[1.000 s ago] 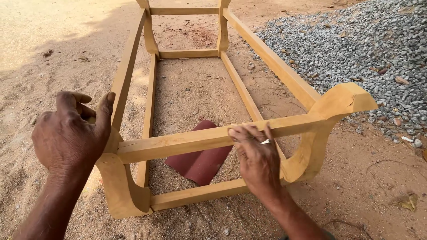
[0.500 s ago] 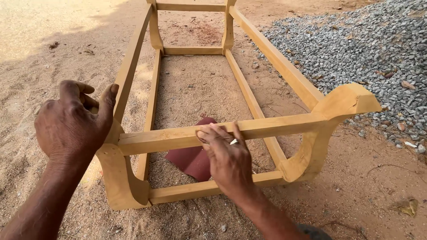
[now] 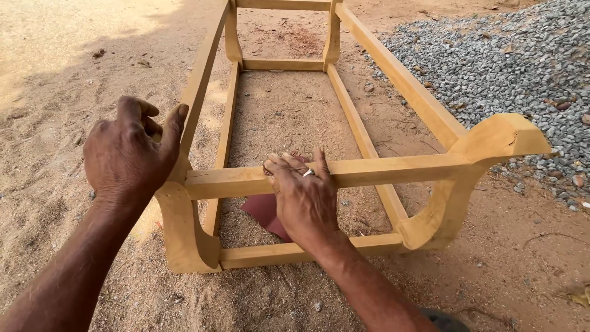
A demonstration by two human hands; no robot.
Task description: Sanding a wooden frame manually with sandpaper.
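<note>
Bare yellow wood lay under the right hand (image 3: pixel 304 200): its fingers (image 3: pixel 289 169) were pressed flat and close together over the upper cross rail (image 3: pixel 381 170) of a wooden furniture frame (image 3: pixel 393 74), thumb laid along the rail's top, a ring on one finger. A crumpled bit of something dark showed just under the fingertips, too small to tell what it was. The left hand (image 3: pixel 129 154) sat on the frame's near left corner, where the rail met the curved left leg (image 3: pixel 181 230); its fingers were curled loosely, thumb raised against the long side rail (image 3: pixel 203 80), and whether they gripped the wood or only leaned on it could not be told.

Below the right wrist, a reddish-brown sheet (image 3: pixel 264 212) lay on the ground inside the frame, between the upper rail and the lower cross rail (image 3: pixel 270 253), partly hidden by the hand.

The frame stood on sandy ground (image 3: pixel 61 92), stretching away from the person, with its curved right leg (image 3: pixel 455 197) flaring out at the top. Just beyond that side spread a heap of grey gravel (image 3: pixel 510 61). Shadow covered the sand at the left.
</note>
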